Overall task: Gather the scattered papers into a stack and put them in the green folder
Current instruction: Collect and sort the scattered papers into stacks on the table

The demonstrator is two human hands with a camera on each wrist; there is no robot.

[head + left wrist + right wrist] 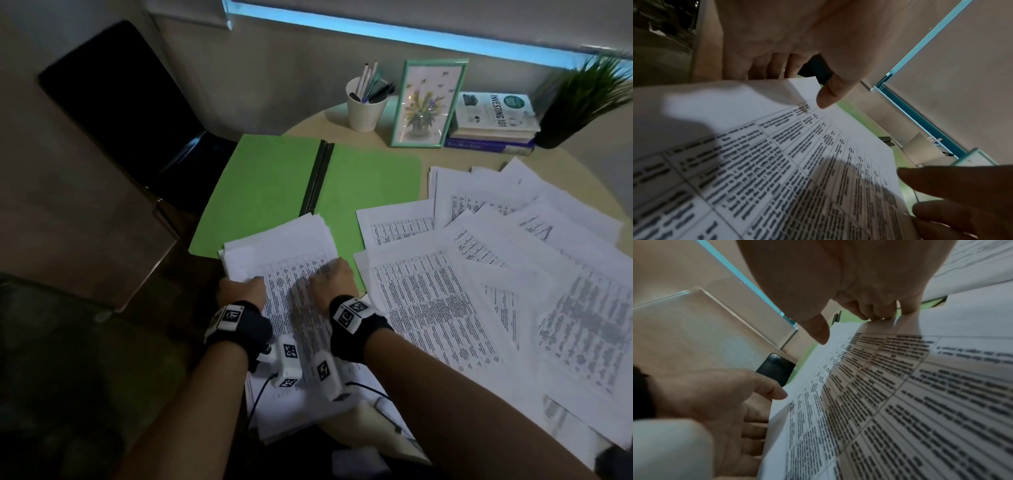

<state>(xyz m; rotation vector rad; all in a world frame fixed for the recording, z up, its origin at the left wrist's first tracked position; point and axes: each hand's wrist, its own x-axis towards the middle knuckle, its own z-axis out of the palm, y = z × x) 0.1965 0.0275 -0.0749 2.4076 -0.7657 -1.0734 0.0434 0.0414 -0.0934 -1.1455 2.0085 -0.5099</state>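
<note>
The green folder lies open on the round table, its black spine pointing away from me. A stack of printed papers overlaps the folder's near edge. My left hand grips the stack's left edge, thumb on top and fingers underneath, as the left wrist view shows for the left hand on the stack. My right hand holds the stack's right side with curled fingers; the right wrist view shows this right hand on the stack. Several scattered papers overlap to the right.
Along the table's far edge stand a white cup of pens, a green-framed picture, stacked books and a potted plant. A black chair sits to the left, past the table edge.
</note>
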